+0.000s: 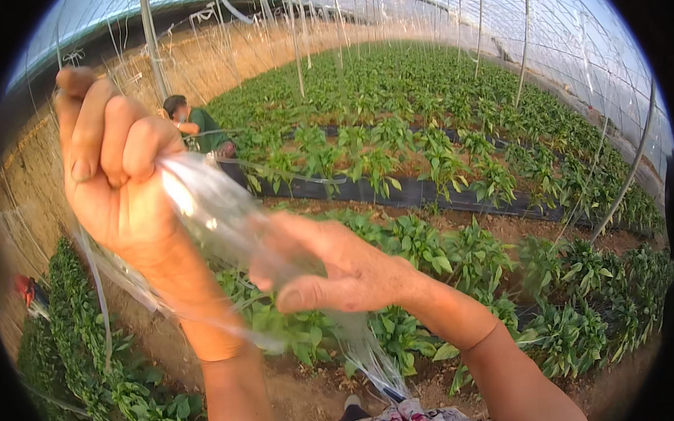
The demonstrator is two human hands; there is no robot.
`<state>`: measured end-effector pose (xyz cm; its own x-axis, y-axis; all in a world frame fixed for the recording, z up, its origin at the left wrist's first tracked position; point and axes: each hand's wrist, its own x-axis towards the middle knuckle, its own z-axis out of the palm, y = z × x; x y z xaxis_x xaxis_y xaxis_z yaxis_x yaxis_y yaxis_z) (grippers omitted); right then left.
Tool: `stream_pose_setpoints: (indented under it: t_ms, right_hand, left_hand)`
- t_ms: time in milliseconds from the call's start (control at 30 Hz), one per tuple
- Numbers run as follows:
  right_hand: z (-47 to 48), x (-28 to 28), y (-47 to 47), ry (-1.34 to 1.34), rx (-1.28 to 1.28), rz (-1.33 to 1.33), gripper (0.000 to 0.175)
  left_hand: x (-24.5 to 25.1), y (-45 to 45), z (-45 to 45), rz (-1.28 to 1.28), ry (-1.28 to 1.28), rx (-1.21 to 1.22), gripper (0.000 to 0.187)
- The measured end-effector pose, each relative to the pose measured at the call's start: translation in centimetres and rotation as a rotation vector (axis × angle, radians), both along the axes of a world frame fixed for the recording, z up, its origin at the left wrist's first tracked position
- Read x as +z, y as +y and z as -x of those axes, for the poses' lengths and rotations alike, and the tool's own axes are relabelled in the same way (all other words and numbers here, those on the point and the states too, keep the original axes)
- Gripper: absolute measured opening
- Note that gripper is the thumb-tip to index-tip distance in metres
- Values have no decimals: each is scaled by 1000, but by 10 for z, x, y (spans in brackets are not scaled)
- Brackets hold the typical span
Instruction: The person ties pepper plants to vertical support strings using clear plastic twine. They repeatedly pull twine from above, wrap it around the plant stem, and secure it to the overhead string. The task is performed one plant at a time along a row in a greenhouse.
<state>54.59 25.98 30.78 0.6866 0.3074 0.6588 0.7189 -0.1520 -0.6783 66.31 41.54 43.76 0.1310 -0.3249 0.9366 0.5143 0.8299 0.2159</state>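
Note:
My left hand (122, 146) is raised on the left, its fingers curled tight around one end of a bundle of clear plastic twine (215, 199). From that fist the strands slant down toward my right hand (339, 261). There the thumb and fingers are spread on either side of the bundle. Motion blur hides whether they pinch it. Below the right hand, more strands (371, 350) hang to the waist of my flowered garment (414, 419). Loose strands (131, 281) also trail behind my left wrist.
Pepper-like plants (428, 240) grow in rows, some along black plastic mulch (409, 193). A person in green (206, 128) is low among the plants. Metal poles (152, 46) and hanging strings stand about the greenhouse. A red item (27, 289) lies far left.

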Motion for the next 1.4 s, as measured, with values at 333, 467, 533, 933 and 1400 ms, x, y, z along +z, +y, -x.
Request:
stream_pose_setpoints:
  t_ms: [333, 467, 533, 933, 1400]
  right_hand:
    - [341, -389, -82, 1798, -296, -284, 36]
    - [344, -382, -97, 1346, -552, 920, 23]
    - [299, -377, -76, 1311, -784, 488, 16]
    - [22, -334, 85, 855, -243, -355, 54]
    - [-87, -384, 190, 966, -718, -543, 15]
  left_hand:
    - [-568, 137, 151, -1309, 1983, 445, 22]
    - [-602, 110, 193, -1351, 1732, 229, 20]
    - [-575, 84, 177, -1290, 1513, 191, 20]
    - [-488, 75, 107, -1361, 735, 298, 32]
    - [-523, 147, 0, -1742, 674, 251, 21]
